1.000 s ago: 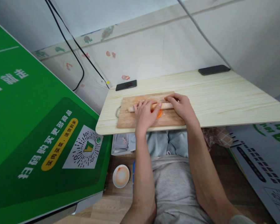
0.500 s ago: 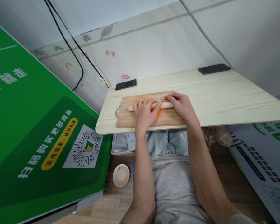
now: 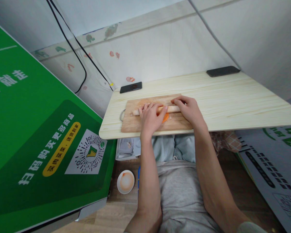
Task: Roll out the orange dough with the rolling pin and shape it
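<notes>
A pale wooden rolling pin (image 3: 174, 109) lies crosswise over the wooden board (image 3: 132, 125). My left hand (image 3: 152, 117) rests over its left half, fingers bent across the far side and thumb near the middle. At the pin's right end, my right hand (image 3: 190, 109) grips it with curled fingers, hiding that tip. Flattened orange dough (image 3: 165, 118) shows under the pin beside my left thumb; the rest of it is covered by the hand and pin. Orange smears and pale crumbs mark the board behind the pin.
The board sits near the front edge of a narrow light-wood table (image 3: 244, 100). Two dark phones, one at back left (image 3: 131, 87) and another at back right (image 3: 223, 71), lie by the wall. A white bowl (image 3: 125, 182) stands below. Green panel (image 3: 50, 129) at left.
</notes>
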A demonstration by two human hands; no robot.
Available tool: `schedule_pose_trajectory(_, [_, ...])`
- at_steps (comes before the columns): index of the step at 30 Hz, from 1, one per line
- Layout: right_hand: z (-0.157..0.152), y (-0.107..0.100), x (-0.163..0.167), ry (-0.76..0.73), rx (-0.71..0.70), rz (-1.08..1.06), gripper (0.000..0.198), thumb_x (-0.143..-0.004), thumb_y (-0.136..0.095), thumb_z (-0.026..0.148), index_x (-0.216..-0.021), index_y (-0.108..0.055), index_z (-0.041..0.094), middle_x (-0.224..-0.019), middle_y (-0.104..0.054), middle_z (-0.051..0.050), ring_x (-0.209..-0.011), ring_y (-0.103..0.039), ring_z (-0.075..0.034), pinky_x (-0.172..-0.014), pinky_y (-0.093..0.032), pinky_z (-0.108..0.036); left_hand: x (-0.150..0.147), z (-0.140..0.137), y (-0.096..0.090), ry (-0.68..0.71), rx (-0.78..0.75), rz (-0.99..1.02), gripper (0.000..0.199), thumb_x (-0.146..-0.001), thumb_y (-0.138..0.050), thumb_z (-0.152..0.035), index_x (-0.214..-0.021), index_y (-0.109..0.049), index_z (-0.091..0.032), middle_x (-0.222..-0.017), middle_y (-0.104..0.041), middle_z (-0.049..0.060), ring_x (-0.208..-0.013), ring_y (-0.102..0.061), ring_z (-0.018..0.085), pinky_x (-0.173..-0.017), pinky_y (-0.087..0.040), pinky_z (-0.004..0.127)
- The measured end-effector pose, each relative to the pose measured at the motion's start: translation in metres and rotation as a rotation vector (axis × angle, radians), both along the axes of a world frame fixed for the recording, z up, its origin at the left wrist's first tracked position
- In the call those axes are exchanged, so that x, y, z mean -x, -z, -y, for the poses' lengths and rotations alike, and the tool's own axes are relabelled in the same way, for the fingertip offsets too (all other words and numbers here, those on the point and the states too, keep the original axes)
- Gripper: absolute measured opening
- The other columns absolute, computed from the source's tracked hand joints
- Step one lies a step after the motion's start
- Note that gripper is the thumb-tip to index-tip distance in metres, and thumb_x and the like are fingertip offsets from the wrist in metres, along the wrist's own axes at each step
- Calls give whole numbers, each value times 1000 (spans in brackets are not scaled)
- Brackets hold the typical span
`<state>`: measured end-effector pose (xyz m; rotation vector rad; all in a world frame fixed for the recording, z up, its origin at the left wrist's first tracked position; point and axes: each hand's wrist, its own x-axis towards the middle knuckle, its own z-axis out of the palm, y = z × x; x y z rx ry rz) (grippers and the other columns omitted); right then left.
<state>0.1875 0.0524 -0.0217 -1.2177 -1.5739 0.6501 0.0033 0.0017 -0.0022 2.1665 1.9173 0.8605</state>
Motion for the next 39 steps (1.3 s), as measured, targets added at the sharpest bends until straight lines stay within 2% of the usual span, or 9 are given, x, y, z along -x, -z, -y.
schedule_pose_trajectory(39, [0, 0, 0, 3, 2, 3, 20, -94, -64, 33, -86, -81, 25, -99, -85, -7, -101, -76, -30, -103, -56, -46, -1, -1, 1, -5, -5, 2, 27, -113, -59, -51, -116, -79, -33, -136, -81, -1, -132, -63, 28, -120, -35, 48])
